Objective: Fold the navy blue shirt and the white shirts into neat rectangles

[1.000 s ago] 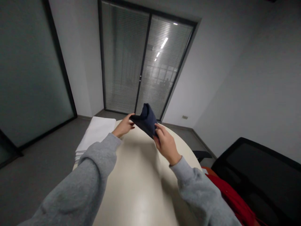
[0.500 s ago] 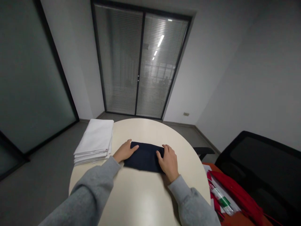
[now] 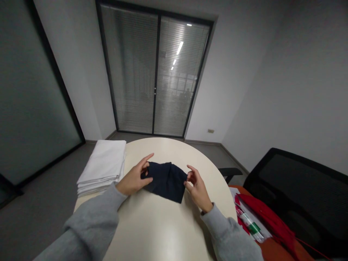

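A folded dark navy cloth (image 3: 164, 179) lies across the middle of the round table, its top edge wrinkled and partly raised. At its left end is my left hand (image 3: 136, 177), with thumb and curled fingers on the cloth's edge and the index finger stretched out. My right hand (image 3: 198, 188) pinches the cloth's upper right corner between thumb and fingers. The cloth's lower right corner hangs free of my fingers.
A stack of folded white cloths (image 3: 104, 161) sits at the left edge of the pale round table (image 3: 152, 232). To the right is a black mesh chair (image 3: 296, 195), with a red item (image 3: 268, 214) and a clear plastic bottle (image 3: 252, 226) on its orange seat.
The cloth lay flat and even; now its upper edge is bunched and its right end tilted. My right hand has gone from resting on it to pinching its corner. The view has shifted slightly.
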